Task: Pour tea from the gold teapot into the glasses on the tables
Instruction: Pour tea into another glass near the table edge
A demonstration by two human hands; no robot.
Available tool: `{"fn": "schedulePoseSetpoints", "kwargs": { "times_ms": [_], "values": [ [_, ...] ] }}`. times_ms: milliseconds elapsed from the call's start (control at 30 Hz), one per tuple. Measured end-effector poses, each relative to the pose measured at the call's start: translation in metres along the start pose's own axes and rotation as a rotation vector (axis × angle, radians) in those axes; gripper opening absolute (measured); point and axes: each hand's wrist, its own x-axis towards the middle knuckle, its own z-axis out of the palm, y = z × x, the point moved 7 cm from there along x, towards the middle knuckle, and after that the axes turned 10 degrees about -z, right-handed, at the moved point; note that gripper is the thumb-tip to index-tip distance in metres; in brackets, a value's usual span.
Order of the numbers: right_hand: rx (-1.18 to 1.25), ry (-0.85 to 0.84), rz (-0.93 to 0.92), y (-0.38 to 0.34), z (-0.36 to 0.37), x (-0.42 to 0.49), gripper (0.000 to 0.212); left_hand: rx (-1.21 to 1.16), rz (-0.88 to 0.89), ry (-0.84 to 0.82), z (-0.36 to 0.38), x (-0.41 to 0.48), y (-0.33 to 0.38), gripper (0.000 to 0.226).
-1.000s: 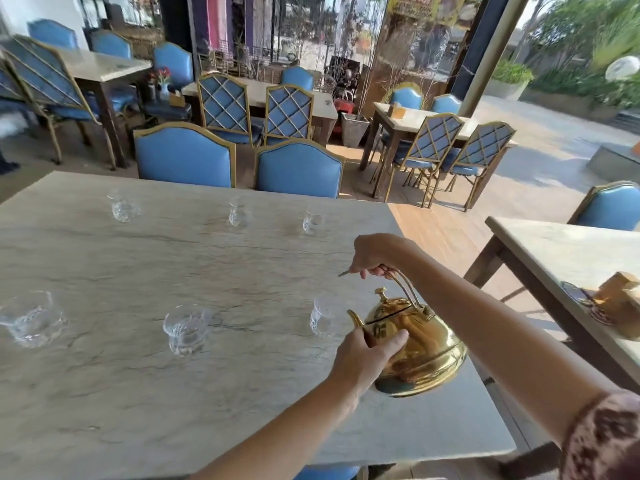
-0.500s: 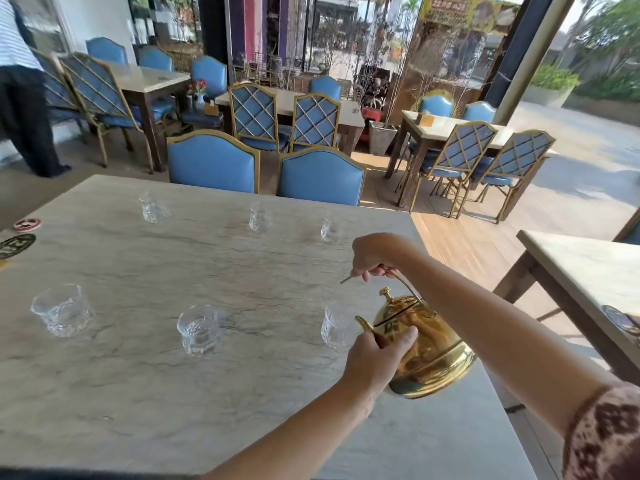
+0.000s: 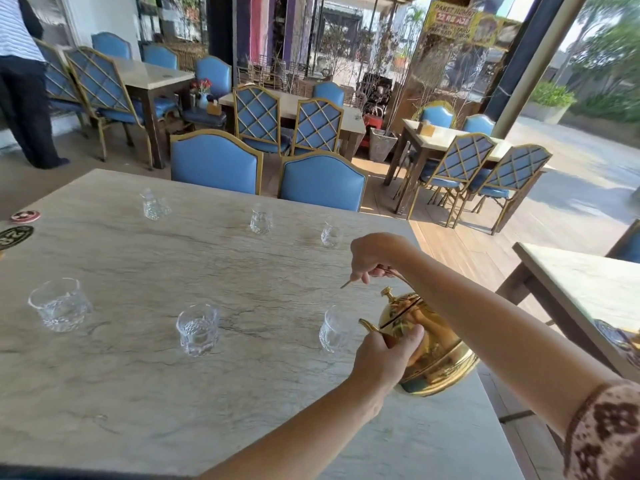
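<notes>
The gold teapot [image 3: 436,355] hangs tilted over the right part of the marble table [image 3: 138,393], its spout right beside the nearest clear glass [image 3: 334,329]. My right hand [image 3: 375,258] grips the thin top handle. My left hand [image 3: 384,358] presses against the pot's front side below the spout. Two more glasses stand in the near row, one in the middle [image 3: 197,329] and one at the left [image 3: 59,304]. Three small glasses stand in the far row, at the left [image 3: 154,205], in the middle [image 3: 260,221] and at the right [image 3: 331,234]. I see no tea in any glass.
Two blue chairs [image 3: 322,181] stand at the table's far edge. Round coasters [image 3: 15,233] lie at the left edge. A second table [image 3: 581,292] stands to the right across a gap. A person [image 3: 20,81] stands at the far left among more tables and chairs.
The view has swung left and up, bringing the standing person and coasters into sight. The teapot stays beside the nearest glass with both hands on it.
</notes>
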Motion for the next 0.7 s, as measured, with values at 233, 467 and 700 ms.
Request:
{"fn": "schedulePoseSetpoints", "kwargs": {
  "times_ms": [233, 467, 700],
  "values": [
    [0.0, -0.017, 0.024, 0.001, 0.001, 0.0, 0.034, -0.034, 0.006, -0.023, 0.005, 0.001, -0.001, 0.059],
    [-0.029, -0.032, 0.041, -0.003, -0.004, 0.001, 0.035, 0.005, 0.032, -0.04, 0.003, 0.001, 0.006, 0.06],
    [-0.034, -0.016, 0.054, -0.004, -0.011, 0.005, 0.035, 0.007, 0.045, -0.049, -0.002, 0.002, 0.016, 0.053]
  ]
}}
